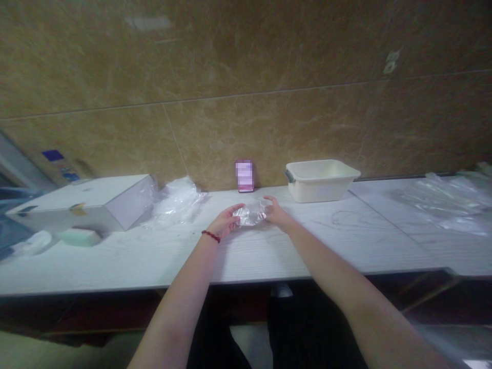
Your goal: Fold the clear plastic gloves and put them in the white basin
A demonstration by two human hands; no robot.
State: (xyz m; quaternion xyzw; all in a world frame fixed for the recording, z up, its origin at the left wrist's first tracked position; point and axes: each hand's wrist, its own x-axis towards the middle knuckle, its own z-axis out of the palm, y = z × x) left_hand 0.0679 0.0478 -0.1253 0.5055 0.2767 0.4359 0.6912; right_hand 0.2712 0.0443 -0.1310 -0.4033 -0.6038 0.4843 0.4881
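A small clear plastic bag [252,213], crinkled and shiny, is held between my two hands just above the white table. My left hand [226,221] grips its left end with thumb and fingers, a red bead bracelet [211,236] round the wrist. On the other side my right hand [277,213] has its fingers curled round the bag's right end. Whether anything lies inside the bag I cannot make out.
Against the tiled wall leans a phone [245,176]. Right of it stands a cream plastic tub [323,187]; flat clear bags [449,200] lie farther right. At left are crumpled plastic bags [179,200], a white box [126,205] and a pale green block [79,237].
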